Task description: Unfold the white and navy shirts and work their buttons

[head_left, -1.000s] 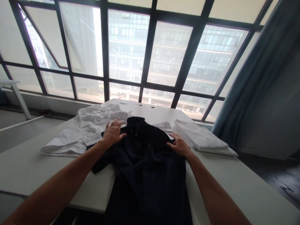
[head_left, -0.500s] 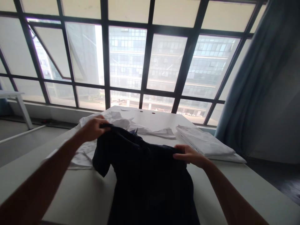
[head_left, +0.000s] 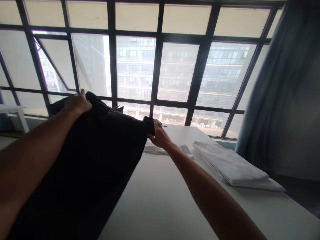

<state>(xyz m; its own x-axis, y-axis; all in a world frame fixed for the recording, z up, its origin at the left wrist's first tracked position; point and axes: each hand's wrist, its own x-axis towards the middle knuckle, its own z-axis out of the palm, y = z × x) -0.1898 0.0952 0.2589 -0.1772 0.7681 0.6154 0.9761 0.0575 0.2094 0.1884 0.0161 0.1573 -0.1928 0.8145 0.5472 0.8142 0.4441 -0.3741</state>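
A dark short-sleeved shirt hangs spread out between my two hands, lifted above the white table. My left hand grips it near one shoulder, with a sleeve reaching out to the left beyond the fingers. At the other shoulder, my right hand is closed on the cloth, fingers over the front of it. The lower part of the shirt runs down out of the bottom of the view and hides the left side of the table.
Folded white cloth is stacked on the table's right side. Behind the shirt, some loose white cloth shows. A large framed window fills the back, with a blue curtain at right. Another white table stands far left.
Both hands have raised the shirt and carried it to the left. It now covers the white cloth that lay at the left of the table.
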